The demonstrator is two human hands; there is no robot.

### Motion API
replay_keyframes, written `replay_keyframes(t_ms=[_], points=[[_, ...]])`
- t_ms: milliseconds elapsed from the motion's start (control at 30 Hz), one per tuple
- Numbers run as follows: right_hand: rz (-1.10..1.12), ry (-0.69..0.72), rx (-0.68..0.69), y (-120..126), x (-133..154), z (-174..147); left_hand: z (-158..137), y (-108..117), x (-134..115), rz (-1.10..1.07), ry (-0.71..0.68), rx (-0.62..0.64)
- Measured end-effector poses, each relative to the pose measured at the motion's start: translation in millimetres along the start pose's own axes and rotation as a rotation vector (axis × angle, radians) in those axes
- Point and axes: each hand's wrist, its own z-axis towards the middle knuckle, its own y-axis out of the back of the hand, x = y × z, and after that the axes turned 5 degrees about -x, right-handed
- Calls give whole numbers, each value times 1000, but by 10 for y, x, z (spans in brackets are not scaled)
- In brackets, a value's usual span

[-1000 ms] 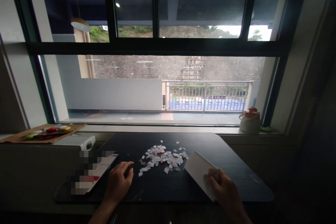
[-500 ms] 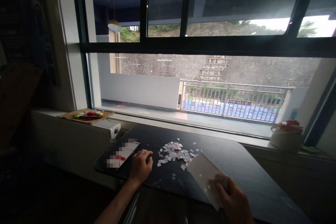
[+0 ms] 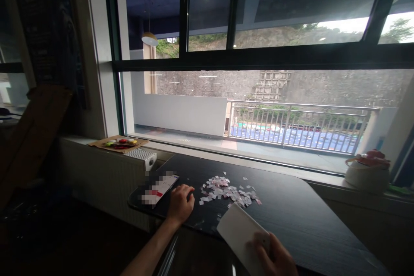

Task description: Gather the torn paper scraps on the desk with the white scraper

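My left hand [image 3: 181, 203] rests on the dark table [image 3: 278, 207] near its front edge, fingers loosely bent, thumb apart, nothing in it. Just left of it lies a phone [image 3: 164, 187] with a lit, partly blurred-out screen. My right hand [image 3: 276, 256] grips a flat white rectangular panel [image 3: 241, 233] by its right side; the panel has a small round mark near the grip. Its exact kind I cannot make out. Beyond the panel, a loose heap of small white and pinkish paper scraps [image 3: 223, 189] spreads over the table, with a few pieces scattered apart.
A large window [image 3: 258, 58] runs behind the table. On the ledge at left sits brown paper [image 3: 113, 148] with colourful items, beside a white radiator [image 3: 100, 168]. A white pot-like container [image 3: 367, 174] stands on the right sill. A leaning brown board [image 3: 35, 133] is at far left.
My right hand has drawn the white panel left and nearer, away from the scraps, uncovering those at the heap's right side. My left hand stays by the phone. The view has shifted slightly left.
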Motion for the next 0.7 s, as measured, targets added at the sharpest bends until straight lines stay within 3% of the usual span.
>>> replay_keyframes(t_ms=[200,433,600,700], points=[[-57,-2,-89,124,-11,140,-4,-12,-2,8,6,15],[35,50,29,-40,46,129,-2,-3,-25,12,10,29],[-52,65,-4,-51,19,421,2,-1,-38,16,16,35],[-69,62,60,-65,-84,550,0,-1,-42,17,17,41]])
